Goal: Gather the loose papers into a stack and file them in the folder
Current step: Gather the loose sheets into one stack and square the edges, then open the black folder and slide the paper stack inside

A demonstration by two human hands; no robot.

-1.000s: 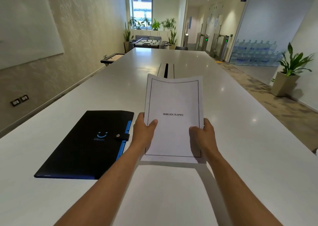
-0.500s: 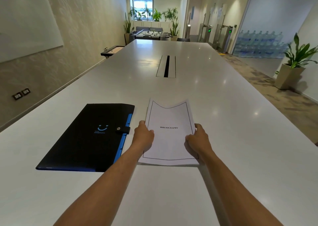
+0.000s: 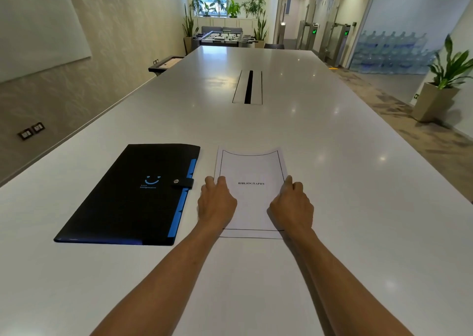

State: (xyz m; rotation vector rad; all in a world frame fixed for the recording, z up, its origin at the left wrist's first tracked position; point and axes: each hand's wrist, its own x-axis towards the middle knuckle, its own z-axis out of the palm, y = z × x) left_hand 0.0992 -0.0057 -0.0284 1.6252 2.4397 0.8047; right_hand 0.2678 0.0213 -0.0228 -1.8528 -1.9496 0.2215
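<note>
A stack of white papers (image 3: 252,172) lies flat on the white table (image 3: 345,182), its top sheet framed in black and headed BIBLIOGRAPHY. My left hand (image 3: 216,204) grips the stack's left edge and my right hand (image 3: 291,205) grips its right edge, fingers curled over the paper. A black folder (image 3: 128,197) with a blue edge, a smiley logo and a snap strap lies closed just left of the stack, a small gap between them.
A cable slot (image 3: 248,87) runs along the table's middle, farther away. The left table edge borders a wall with sockets. A potted plant (image 3: 440,90) stands on the floor at the right. A foosball table (image 3: 224,37) sits beyond the far end.
The stack was held upright above the table, then lowered; now it lies flat on the table beside the folder, with both hands still on its side edges.
</note>
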